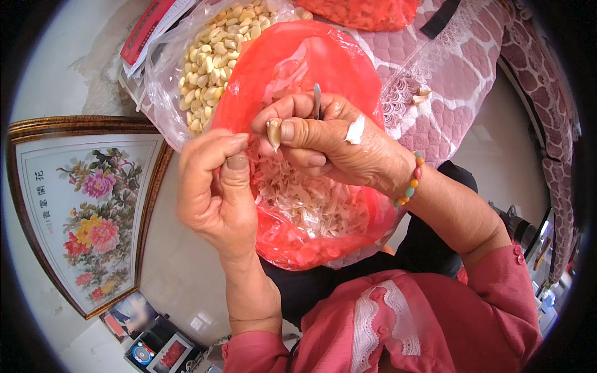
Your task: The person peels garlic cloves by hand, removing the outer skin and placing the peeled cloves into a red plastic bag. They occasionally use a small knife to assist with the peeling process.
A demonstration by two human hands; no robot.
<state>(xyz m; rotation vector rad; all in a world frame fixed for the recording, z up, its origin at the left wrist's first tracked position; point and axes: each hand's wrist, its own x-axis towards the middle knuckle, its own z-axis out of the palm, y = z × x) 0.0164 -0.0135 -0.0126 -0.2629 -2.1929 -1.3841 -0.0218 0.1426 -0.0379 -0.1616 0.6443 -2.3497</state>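
My right hand (326,140) grips a garlic clove (274,134) between thumb and fingers, its pointed end down. The same hand also keeps a small metal blade (318,100) tucked between the fingers, tip up. A white flake of garlic skin (355,129) clings to the back of that hand by the thumb. Just left of the clove, my left hand (214,186) has thumb and forefinger pinched together, with nothing visible between them. Beneath both hands lies a red plastic bag (298,254), its mouth wide, with a heap of papery garlic skins (317,205) inside.
Peeled garlic cloves (210,65) fill a clear plastic bag (163,79) at the upper left. Another red bag (364,14) sits at the top. Loose pieces of garlic (421,95) rest on the pink quilted cover (433,121). A framed flower picture (88,210) stands at left.
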